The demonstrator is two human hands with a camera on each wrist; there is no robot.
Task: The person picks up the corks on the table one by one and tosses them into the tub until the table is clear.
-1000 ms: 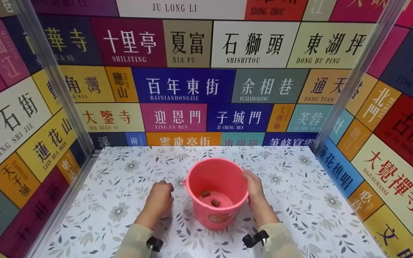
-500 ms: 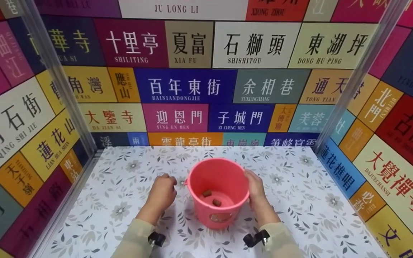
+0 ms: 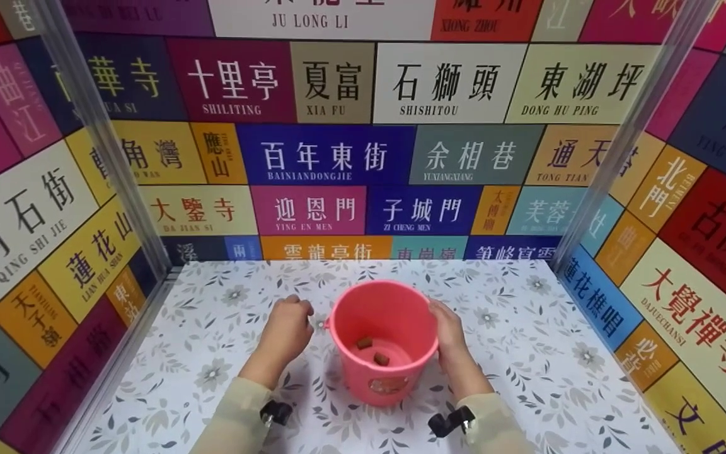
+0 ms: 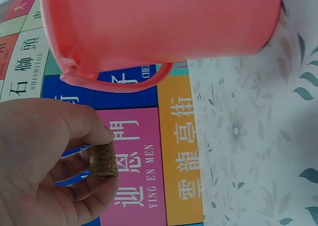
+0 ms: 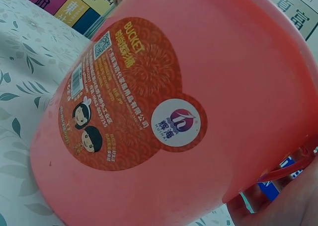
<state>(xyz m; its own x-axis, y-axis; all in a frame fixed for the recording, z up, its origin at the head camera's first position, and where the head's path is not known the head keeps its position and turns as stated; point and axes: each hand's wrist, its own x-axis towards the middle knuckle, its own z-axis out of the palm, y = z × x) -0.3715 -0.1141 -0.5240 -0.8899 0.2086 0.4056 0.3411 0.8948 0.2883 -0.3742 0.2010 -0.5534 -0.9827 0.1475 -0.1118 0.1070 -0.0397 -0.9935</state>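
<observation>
A pink plastic bucket [image 3: 384, 378] stands upright on the table, its mouth tilted toward my view. Two short brown corks lie on its floor, a left cork [image 3: 364, 342] and a right cork [image 3: 381, 359]. My left hand [image 3: 286, 334] is raised just left of the bucket, apart from it. Between thumb and fingers it pinches another cork [image 4: 103, 161], which the head view hides. My right hand [image 3: 452, 334] holds the bucket's right side near the rim. In the right wrist view its fingers [image 5: 242, 210] lie by the handle [image 5: 288, 171]; part of the hand is cut off.
White floral paper covers the table [image 3: 527, 353]. Colourful panels with printed place names form a back wall [image 3: 331, 151] and two side walls. A sticker [image 5: 124, 97] is on the bucket's side. The second handle end [image 4: 129, 84] hangs on its left side.
My left hand has risen a little and moved slightly forward beside the bucket. The right hand and the bucket stay almost in place; the view has shifted slightly.
</observation>
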